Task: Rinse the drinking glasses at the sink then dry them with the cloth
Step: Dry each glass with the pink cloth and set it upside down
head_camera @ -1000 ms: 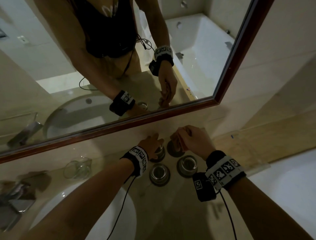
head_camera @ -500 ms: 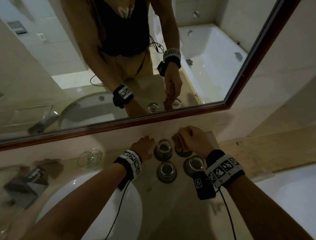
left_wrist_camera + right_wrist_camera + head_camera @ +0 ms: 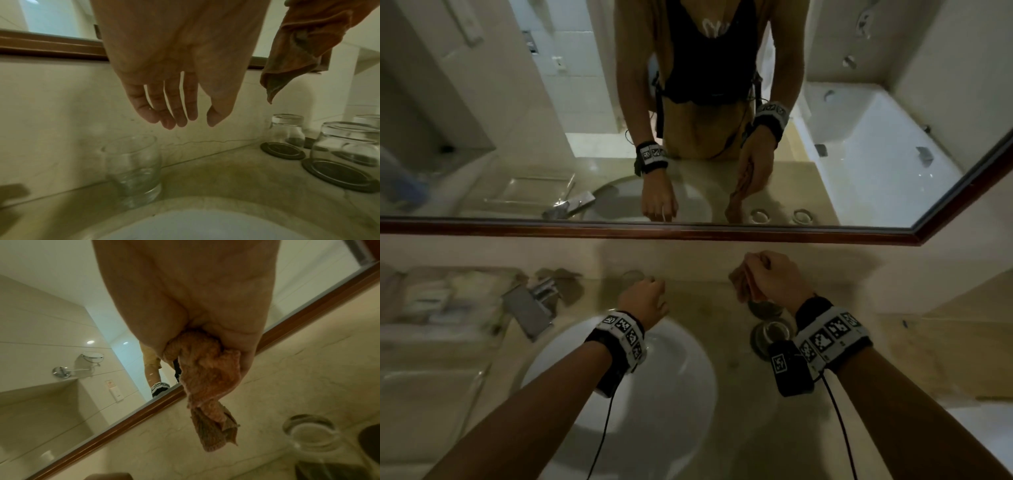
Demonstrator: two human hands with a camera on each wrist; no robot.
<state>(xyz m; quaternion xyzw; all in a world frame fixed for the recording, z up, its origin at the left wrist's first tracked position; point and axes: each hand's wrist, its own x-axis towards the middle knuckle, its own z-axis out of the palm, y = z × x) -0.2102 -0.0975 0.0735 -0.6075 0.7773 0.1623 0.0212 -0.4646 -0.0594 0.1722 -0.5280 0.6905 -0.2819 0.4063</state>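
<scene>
The left hand (image 3: pixel 164 91) hangs with loose, straight fingers just above a glass (image 3: pixel 133 168), not touching it. That glass stands on the counter (image 3: pixel 236 181) behind the sink (image 3: pixel 654 377). The right hand (image 3: pixel 767 277) squeezes the orange cloth (image 3: pixel 207 379) above more glasses (image 3: pixel 287 131) on dark coasters (image 3: pixel 281 151).

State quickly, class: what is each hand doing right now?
Left hand: open, fingers relaxed above the upright glass, holding nothing.
Right hand: grips the orange cloth.
</scene>
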